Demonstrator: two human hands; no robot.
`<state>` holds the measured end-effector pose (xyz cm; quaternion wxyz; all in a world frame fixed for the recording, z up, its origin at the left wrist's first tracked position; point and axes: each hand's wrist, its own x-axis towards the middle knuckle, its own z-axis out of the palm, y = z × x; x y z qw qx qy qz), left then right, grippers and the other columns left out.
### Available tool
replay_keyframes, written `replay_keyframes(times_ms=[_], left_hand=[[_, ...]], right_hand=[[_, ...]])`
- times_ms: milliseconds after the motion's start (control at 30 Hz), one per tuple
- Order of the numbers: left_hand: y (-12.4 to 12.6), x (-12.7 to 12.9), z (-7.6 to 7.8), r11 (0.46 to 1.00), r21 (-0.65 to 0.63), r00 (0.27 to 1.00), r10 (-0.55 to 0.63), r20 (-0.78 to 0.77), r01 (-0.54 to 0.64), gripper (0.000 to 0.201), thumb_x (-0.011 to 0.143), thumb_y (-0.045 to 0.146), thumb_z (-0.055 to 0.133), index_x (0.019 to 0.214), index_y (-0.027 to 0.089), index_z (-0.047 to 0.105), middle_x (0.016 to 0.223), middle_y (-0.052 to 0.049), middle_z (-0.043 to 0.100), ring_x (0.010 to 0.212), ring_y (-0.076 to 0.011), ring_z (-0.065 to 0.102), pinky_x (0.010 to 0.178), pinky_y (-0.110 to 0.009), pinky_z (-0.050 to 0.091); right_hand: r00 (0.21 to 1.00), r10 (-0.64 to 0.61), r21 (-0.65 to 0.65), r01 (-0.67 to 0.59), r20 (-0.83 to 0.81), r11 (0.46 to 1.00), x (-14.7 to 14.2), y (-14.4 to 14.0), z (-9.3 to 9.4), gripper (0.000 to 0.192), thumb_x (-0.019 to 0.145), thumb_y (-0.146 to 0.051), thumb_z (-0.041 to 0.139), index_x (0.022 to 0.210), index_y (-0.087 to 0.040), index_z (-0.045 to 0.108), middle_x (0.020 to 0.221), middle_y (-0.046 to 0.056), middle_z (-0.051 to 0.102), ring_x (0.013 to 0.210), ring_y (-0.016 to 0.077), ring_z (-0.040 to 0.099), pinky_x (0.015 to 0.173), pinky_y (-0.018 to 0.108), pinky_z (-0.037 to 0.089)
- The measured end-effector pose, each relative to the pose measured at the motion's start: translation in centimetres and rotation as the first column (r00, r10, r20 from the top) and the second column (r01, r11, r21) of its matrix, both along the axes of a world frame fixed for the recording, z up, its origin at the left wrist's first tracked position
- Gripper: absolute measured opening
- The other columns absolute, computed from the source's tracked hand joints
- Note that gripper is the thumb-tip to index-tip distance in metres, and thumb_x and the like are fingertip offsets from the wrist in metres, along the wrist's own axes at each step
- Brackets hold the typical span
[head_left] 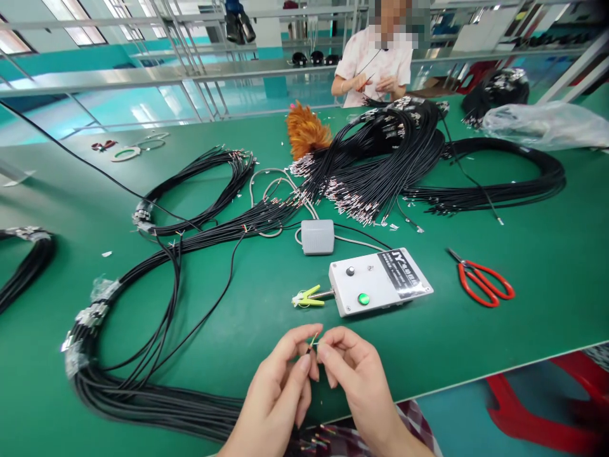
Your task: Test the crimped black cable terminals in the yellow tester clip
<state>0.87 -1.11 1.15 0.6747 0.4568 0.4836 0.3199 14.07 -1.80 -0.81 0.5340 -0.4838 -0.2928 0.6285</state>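
Between the fingertips of my left hand (284, 374) is the end of a black cable (309, 348), its thin coloured wires sticking out. My right hand (354, 368) pinches a fine light wire at that same end, thumb against forefinger. Just beyond my hands sits a white machine box (361, 279) with a knob and a lit green button. A yellow-green clip (308, 296) is mounted on its shaft. To my left, a long bundle of black cables (157, 406) curves over the table. More cable ends show below my hands, near my lap.
Red-handled scissors (485, 282) lie right of the box. A grey pedal (318, 237) stands behind it. Large cable bundles (380, 152) and an orange feather duster (307, 130) occupy the far side, where a person (373, 70) handles a cable. A red stool (533, 419) is at right.
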Motion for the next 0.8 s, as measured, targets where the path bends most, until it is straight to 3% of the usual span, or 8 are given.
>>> replay_keyframes(times_ms=[300, 433, 600, 800], left_hand=[[0.79, 0.01, 0.08, 1.000, -0.021, 0.997, 0.009, 0.073, -0.008, 0.036, 0.091, 0.047, 0.057, 0.116, 0.021, 0.052, 0.071, 0.005, 0.054, 0.035, -0.0007, 0.038, 0.035, -0.014, 0.021], [0.72, -0.08, 0.12, 0.998, -0.058, 0.992, -0.021, 0.121, 0.028, 0.030, 0.093, 0.041, 0.056, 0.114, 0.022, 0.047, 0.071, 0.004, 0.058, 0.034, -0.0001, 0.039, 0.036, -0.013, 0.018], [0.54, -0.11, 0.24, 0.996, -0.078, 0.988, -0.021, 0.154, 0.034, 0.026, 0.093, 0.041, 0.056, 0.109, 0.023, 0.047, 0.072, 0.003, 0.062, 0.033, 0.0002, 0.039, 0.035, -0.012, 0.016], [0.32, -0.05, 0.19, 0.997, -0.066, 0.988, -0.027, 0.154, 0.038, 0.028, 0.093, 0.045, 0.056, 0.106, 0.023, 0.045, 0.071, 0.004, 0.061, 0.034, 0.0002, 0.037, 0.035, -0.011, 0.018]], right_hand=[[0.999, 0.007, 0.006, -0.008, 0.032, 1.000, -0.21, 0.08, 0.22, 0.032, 0.078, -0.046, 0.072, 0.075, -0.017, 0.060, 0.054, -0.004, 0.057, 0.047, 0.0063, 0.044, 0.047, 0.019, 0.037], [0.999, 0.006, 0.020, -0.007, 0.044, 1.000, 0.00, 0.06, 0.24, 0.030, 0.080, -0.046, 0.070, 0.075, -0.018, 0.060, 0.054, -0.003, 0.058, 0.051, 0.0088, 0.050, 0.052, 0.021, 0.040], [0.994, -0.019, -0.002, 0.019, 0.106, 1.000, 0.47, 0.07, 0.39, 0.034, 0.077, -0.049, 0.072, 0.081, -0.017, 0.064, 0.057, -0.004, 0.058, 0.049, 0.0078, 0.047, 0.049, 0.021, 0.038], [0.999, 0.042, 0.036, -0.043, 0.004, 0.998, 0.05, 0.34, 0.69, 0.028, 0.081, -0.045, 0.069, 0.078, -0.018, 0.059, 0.048, -0.006, 0.055, 0.045, 0.0087, 0.050, 0.050, 0.022, 0.039]])
